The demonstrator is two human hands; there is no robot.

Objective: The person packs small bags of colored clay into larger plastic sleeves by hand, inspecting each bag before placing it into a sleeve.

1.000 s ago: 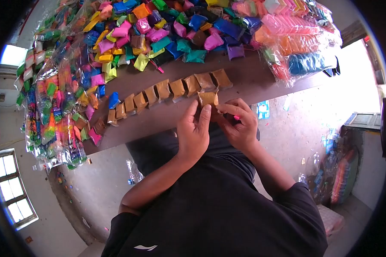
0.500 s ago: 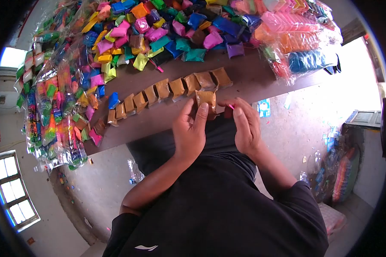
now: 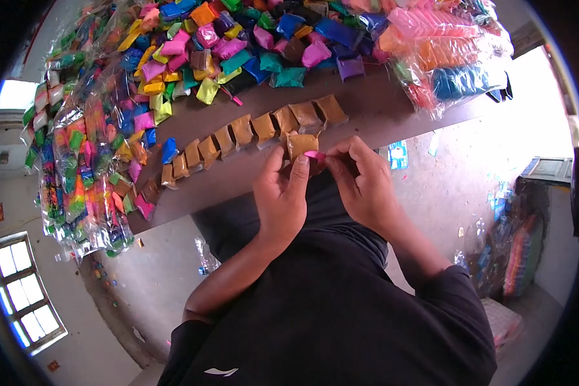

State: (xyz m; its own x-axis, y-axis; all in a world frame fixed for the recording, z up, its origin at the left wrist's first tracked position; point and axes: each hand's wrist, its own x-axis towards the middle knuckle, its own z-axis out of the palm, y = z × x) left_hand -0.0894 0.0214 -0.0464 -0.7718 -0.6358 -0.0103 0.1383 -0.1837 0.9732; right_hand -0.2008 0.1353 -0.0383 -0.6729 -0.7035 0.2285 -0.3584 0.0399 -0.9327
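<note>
My left hand [image 3: 281, 199] pinches a small clear packet of brown clay-like filling [image 3: 303, 145] between thumb and fingers, just over the table's front edge. At the packet's lower right corner is a small pink plastic piece [image 3: 314, 155], its flat end lying against the packet. My right hand [image 3: 365, 183] has thumb and forefinger closed on the other end of that piece; its full shape is hidden by the fingers. Behind the hands, a slanting row of brown packets [image 3: 240, 130] lies on the brown table [image 3: 379, 106].
A heap of colourful packets [image 3: 231, 48] covers the back of the table. Clear bags of packets stand at the left [image 3: 87, 186] and at the back right [image 3: 431, 51]. One blue packet [image 3: 169, 150] lies by the row's left end. More bagged goods [image 3: 518, 254] sit on the floor at right.
My right hand has turned and moved left to the brown packet, bringing the pink piece against its corner. The packet in my left hand has shifted slightly left and tilted.
</note>
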